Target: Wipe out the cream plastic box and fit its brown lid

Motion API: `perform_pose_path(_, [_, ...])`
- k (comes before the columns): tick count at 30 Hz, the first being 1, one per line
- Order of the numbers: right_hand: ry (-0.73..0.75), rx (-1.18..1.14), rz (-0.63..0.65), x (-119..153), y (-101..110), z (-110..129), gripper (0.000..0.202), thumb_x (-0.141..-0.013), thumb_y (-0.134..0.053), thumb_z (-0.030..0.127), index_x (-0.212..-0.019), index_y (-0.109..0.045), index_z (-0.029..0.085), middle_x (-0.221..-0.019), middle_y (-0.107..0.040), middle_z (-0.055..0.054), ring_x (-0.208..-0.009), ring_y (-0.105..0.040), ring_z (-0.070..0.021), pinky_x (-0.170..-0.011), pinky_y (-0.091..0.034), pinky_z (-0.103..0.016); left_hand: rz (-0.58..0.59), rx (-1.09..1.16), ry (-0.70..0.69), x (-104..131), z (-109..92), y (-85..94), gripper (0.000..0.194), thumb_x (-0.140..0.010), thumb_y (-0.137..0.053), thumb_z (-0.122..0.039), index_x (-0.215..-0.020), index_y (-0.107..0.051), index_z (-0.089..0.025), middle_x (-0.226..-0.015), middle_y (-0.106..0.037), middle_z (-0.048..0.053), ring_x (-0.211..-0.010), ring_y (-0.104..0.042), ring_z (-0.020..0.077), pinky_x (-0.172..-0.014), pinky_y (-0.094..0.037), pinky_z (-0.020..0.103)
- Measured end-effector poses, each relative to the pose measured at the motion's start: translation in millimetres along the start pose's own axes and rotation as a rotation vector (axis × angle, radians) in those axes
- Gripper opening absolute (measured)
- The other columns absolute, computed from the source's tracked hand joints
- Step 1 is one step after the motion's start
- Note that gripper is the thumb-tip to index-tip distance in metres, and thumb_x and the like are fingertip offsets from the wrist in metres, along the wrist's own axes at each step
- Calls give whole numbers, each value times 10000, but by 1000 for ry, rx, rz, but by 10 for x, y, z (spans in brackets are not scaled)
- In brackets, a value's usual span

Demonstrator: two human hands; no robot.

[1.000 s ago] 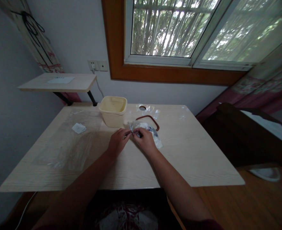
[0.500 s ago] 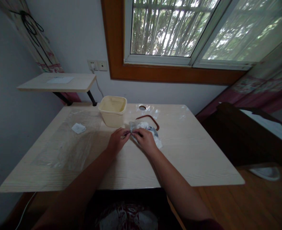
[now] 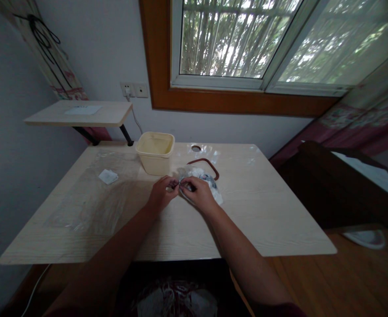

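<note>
My left hand (image 3: 163,192) and my right hand (image 3: 199,192) meet fingertip to fingertip above the table. Both are closed in a pinch, on something small and dark that is too blurred to name. Right behind and beside my right hand lies a crumpled clear plastic bag (image 3: 216,193) with white and dark bluish contents; my fingers hide part of it. A reddish-brown bent strip, like a handle (image 3: 210,163), rests just beyond the bag. Behind my left hand stands a cream plastic bin (image 3: 155,163), upright.
A large clear plastic sheet (image 3: 82,207) is spread over the left of the pale table (image 3: 263,220), with a small white packet (image 3: 108,177) on it. At the back left a raised shelf (image 3: 49,115) carries a paper. A round cable hole (image 3: 195,149) is near the back edge.
My fingertips have shifted slightly and the fingers of both hands are a little more bent. The plastic bag has moved slightly at its near left edge. The other things stay put.
</note>
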State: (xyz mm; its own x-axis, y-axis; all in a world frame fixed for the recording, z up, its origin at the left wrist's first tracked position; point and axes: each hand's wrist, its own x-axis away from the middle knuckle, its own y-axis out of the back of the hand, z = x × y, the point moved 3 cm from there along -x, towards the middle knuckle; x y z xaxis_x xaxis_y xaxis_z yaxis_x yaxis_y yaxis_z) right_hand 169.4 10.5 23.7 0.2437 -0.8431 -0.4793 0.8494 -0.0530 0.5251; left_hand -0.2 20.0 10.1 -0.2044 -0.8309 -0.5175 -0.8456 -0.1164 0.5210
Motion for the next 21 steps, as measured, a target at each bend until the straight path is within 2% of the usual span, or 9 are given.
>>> perform_pose_path(9, [-12, 7, -1, 2, -21, 41, 101, -767, -646, 198, -852, -701, 211, -811, -715, -8, -724, -637, -161, -716, -477, -263, 19, -42, -68, 7, -27, -2, 162, -723, -630, -89, -841, -621, -200, -761, -641, -5, -699, -631, 128, -706, -533, 247])
perform_pose_path(21, [-13, -78, 112, -9, 50, 35, 104, -786, -627, 233, -843, -711, 211, -765, -671, -6, -704, -604, -159, -695, -464, -264, 70, 160, 55, 3, 1, -31, 85, -713, -608, -152, -789, -605, -190, -711, -616, -15, -632, -605, 107, -615, -517, 210])
